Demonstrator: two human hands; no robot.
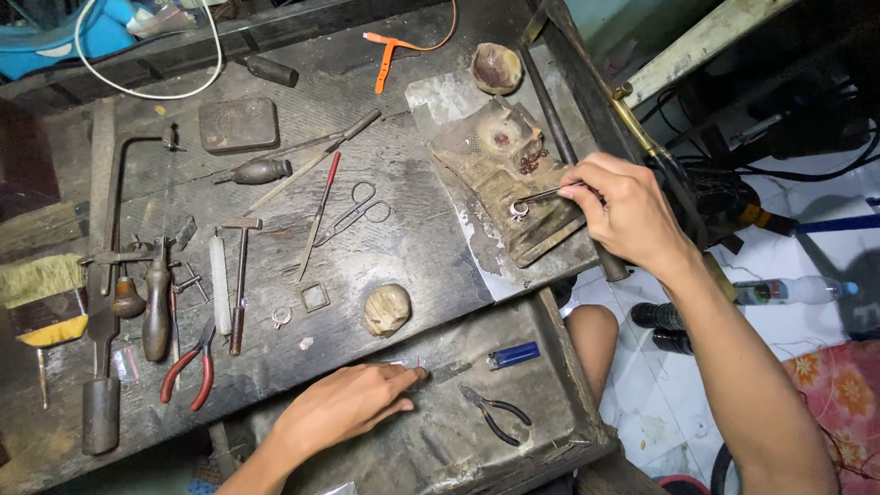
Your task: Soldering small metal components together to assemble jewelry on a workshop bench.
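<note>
Workbench of dark, scarred wood (367, 137) is filling most of the view, with a shallow grey metal tray-drawer (550, 431) jutting out at its 5 o'clock edge. White tiled floor (642, 403) is showing at 4 o'clock, where a clear plastic bottle (793, 291) is lying beside a red patterned cloth (839, 385). At 1 o'clock on the bench a scorched, brownish soldering block (486, 165) is sitting on a grey metal sheet (481, 261).

The right hand (632, 211) is hovering at 3 o'clock, its fingers pinching thin metal tweezers (545, 193) whose tips are touching a small silver ring (519, 210) on the block. The left hand (353, 403) is lying at 6 o'clock on the tray-drawer, fingers stretched flat and gripping nothing, fingertips reaching a small pale object too tiny to tell.

Just beside it at 5 o'clock, black-handled pliers (495, 414) and a blue lighter (513, 355) are resting. Red-handled pliers (188, 371) are lying at 8 o'clock, steel scissors (353, 213) near the centre, and a square metal frame (314, 296) just below them.
</note>
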